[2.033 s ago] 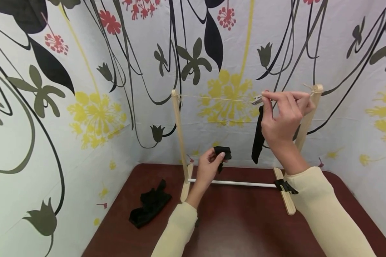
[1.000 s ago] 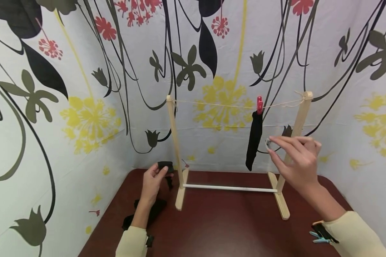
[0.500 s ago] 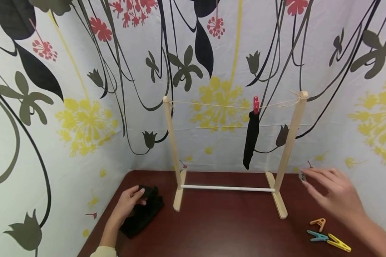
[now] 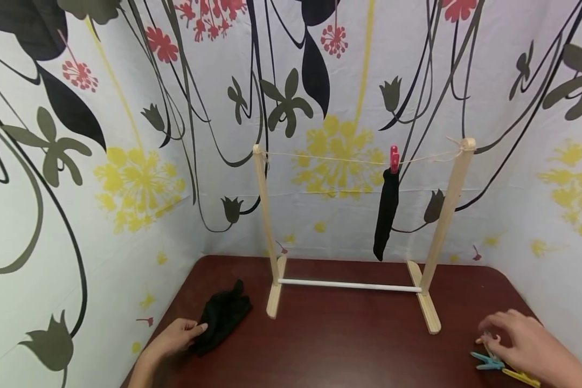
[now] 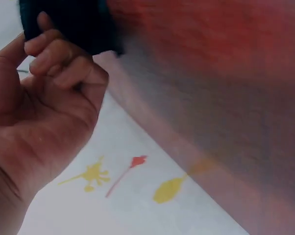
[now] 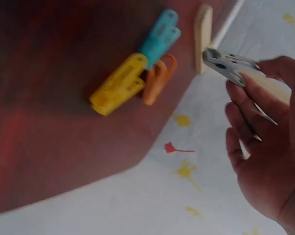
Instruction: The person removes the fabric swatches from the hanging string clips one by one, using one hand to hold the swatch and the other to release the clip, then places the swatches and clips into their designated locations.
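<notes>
At the table's left side my left hand [image 4: 177, 337] pinches the edge of a crumpled black cloth [image 4: 223, 315]. Its thumb lies over the fabric; in the left wrist view the fingers curl at the dark cloth [image 5: 71, 24]. Low over the right side, my right hand [image 4: 524, 345] holds a grey clothespin [image 6: 231, 63] between thumb and fingertips. Close by lie a blue clothespin [image 4: 487, 362], a yellow clothespin [image 6: 118, 85] and an orange clothespin [image 6: 159, 81]. A black sock [image 4: 387, 215] hangs from the string [image 4: 330, 158] under a red clothespin [image 4: 394, 159].
A wooden rack stands at the back of the dark red table [image 4: 339, 339], with a left post [image 4: 265, 215], a right post [image 4: 448, 215] and a white crossbar [image 4: 349, 285]. Flower-patterned fabric [image 4: 213, 124] surrounds the table at the back and sides.
My right hand has come away from the string with the grey clothespin, down to the right. My left hand has carried black cloth left and down to the heap. The hanging sock stays.
</notes>
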A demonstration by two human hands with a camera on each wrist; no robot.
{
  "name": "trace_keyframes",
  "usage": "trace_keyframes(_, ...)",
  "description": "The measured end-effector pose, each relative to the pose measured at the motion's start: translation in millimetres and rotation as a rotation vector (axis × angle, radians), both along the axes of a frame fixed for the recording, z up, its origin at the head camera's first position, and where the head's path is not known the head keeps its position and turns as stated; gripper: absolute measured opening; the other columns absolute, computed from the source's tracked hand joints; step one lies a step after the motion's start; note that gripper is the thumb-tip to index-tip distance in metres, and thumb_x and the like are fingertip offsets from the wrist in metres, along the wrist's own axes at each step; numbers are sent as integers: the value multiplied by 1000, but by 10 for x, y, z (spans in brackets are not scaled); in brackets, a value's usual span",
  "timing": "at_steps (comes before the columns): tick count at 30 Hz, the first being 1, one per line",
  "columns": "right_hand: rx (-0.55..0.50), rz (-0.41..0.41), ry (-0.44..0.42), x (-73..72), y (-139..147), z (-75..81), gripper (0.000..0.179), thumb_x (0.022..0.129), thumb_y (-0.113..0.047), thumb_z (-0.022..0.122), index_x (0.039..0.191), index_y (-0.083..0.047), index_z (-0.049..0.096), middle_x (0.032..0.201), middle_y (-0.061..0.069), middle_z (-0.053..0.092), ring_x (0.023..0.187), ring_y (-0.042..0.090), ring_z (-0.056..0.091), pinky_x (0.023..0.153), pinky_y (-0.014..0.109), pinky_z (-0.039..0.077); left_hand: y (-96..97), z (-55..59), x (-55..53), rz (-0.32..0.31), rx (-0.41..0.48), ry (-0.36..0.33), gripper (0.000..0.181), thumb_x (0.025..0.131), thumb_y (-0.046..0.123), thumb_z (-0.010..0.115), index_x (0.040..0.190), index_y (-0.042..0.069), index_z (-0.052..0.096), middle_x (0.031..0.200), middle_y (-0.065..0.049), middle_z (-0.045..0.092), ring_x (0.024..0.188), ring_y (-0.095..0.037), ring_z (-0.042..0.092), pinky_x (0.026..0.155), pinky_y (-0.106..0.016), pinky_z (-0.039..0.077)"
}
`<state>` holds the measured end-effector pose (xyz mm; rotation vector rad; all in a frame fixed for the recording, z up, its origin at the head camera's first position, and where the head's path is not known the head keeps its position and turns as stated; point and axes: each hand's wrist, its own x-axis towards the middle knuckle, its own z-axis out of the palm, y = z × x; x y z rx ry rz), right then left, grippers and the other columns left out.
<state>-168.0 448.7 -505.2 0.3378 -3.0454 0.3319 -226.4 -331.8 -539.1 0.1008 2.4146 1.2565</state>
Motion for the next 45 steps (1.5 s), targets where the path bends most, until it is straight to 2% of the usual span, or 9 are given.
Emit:
trace_keyframes(6, -38, -74, -259, 29, -22, -214, 22, 90, -41, 83, 103, -26, 73, 96, -10, 66, 81, 9, 52, 66, 32, 48, -51, -146, 59, 103, -217, -57, 54, 98, 57, 69, 60, 21, 56, 54, 8, 44, 51, -8, 36, 56, -27, 38)
trace_keyframes(10, -49, -43, -242, 17, -52, -324, 27, 88, -40, 84, 107, -25, 72, 94, -11, 65, 80, 4, 51, 64, 28, 48, -17, -154, 98, 227, -351, -72, 57, 89, 64, 75, 59, 19, 58, 54, 6, 45, 53, -11, 37, 57, -28, 38)
trace_keyframes(16, -24, 36, -174, 4, -95, -446, 32, 88, -49, 82, 110, -28, 72, 95, -18, 65, 78, -5, 49, 62, 25, 46, -79, -55, 99, 258, -506, -70, 88, 87, 85, 58, 84, -2, 66, 79, -11, 65, 71, -25, 61, 69, -43, 53)
trace_keyframes(24, -51, 188, -71, -5, -72, -559, 30, 89, -47, 82, 107, -25, 73, 91, -20, 68, 79, -5, 52, 60, 24, 46, -205, 2, 166, 372, -464, 45, 75, 97, 83, 40, 57, 20, 35, 54, 6, 31, 54, -11, 28, 53, -30, 32)
trace_keyframes(29, -15, 194, 23, 13, -43, -610, 27, 89, -47, 83, 105, -27, 73, 92, -18, 70, 80, -5, 54, 60, 24, 47, -146, 58, 110, 463, -405, 126, 88, 87, 95, 41, 74, 9, 56, 65, -1, 52, 59, -16, 48, 56, -35, 43)
trace_keyframes(34, 18, 153, 224, 70, -99, -662, 27, 83, -42, 89, 100, -29, 73, 90, -19, 68, 79, -4, 57, 61, 25, 49, 38, 241, 41, 562, -361, 282, 107, 87, 95, 40, 126, -1, 65, 116, -23, 75, 100, -36, 72, 86, -53, 56)
trace_keyframes(38, -2, 23, 198, 51, -243, -570, 35, 82, -42, 90, 107, -22, 74, 94, -13, 70, 82, 6, 64, 63, 25, 52, 267, 360, 15, 593, -288, 443, 94, 93, 86, 47, 141, 6, 61, 138, -24, 68, 121, -43, 68, 100, -60, 53)
trace_keyframes(42, -44, -65, 180, 17, -407, -378, 43, 88, -39, 86, 119, -13, 73, 106, 3, 74, 93, 24, 69, 63, 26, 54, 529, 375, -31, 587, -185, 759, 52, 102, 56, 65, 138, 19, 66, 137, -15, 72, 95, -38, 72, 93, -47, 56)
trace_keyframes(45, -84, -53, 331, -4, -531, -228, 44, 86, -33, 88, 120, -11, 72, 110, 10, 74, 98, 33, 69, 67, 36, 56, 727, 364, -119, 510, -58, 1052, 33, 99, 25, 76, 132, 23, 72, 127, -8, 77, 76, -19, 68, 89, -23, 52)
